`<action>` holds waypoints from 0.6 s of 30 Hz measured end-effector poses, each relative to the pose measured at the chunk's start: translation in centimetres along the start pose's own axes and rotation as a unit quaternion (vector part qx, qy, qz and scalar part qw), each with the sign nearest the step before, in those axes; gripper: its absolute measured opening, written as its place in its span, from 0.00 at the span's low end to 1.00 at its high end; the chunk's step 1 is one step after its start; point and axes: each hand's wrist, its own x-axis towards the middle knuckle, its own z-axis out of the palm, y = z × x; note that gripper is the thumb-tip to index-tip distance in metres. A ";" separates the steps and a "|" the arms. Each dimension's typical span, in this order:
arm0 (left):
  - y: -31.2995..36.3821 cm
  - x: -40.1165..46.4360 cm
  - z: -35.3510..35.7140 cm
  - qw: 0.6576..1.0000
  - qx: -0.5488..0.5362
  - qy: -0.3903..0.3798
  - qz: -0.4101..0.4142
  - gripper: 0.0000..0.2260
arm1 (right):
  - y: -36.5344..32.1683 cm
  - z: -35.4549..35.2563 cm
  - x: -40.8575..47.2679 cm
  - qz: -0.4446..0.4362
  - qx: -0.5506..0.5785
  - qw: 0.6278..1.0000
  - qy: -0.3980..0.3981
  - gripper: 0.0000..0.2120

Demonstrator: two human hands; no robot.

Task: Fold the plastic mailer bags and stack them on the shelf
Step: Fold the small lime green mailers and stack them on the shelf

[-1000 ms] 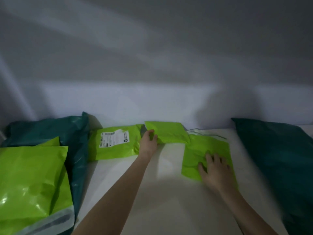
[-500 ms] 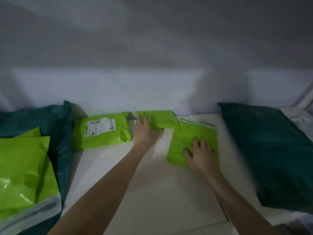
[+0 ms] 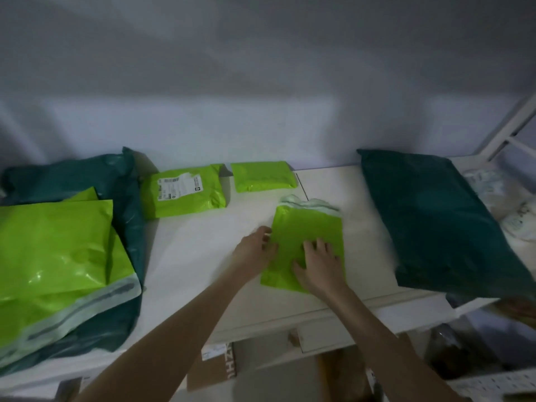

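Observation:
A small lime-green mailer bag (image 3: 309,227) lies flat on the white shelf (image 3: 188,256), its whitish flap at the far end. My right hand (image 3: 319,264) presses flat on its near half, fingers spread. My left hand (image 3: 256,248) touches its left edge with the fingertips. Two folded green mailers rest at the back by the wall: one with a white label (image 3: 184,192) and a plain one (image 3: 262,176).
A large dark teal mailer (image 3: 435,221) lies at the right. At the left, big green mailers (image 3: 55,250) sit on another teal bag (image 3: 72,175). Below the shelf edge stands a cardboard box (image 3: 214,369). A white frame (image 3: 510,126) rises at far right.
My left hand let go of the plain folded mailer at the back and came to the left edge of the bag under my right hand. That bag slid nearer the front.

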 end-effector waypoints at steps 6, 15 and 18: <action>-2.3 -2.1 -2.4 0.981 -0.106 0.034 -0.156 0.22 | -3.3 1.3 -3.3 -0.045 0.042 0.998 -0.008 0.19; -6.8 -5.5 -6.4 0.972 -0.190 0.026 -0.134 0.07 | -6.1 2.1 -5.2 -0.021 0.165 0.985 0.037 0.21; -7.6 -6.1 -7.2 0.964 -0.238 0.020 -0.114 0.10 | -5.2 2.0 -5.0 0.034 0.256 0.965 0.038 0.24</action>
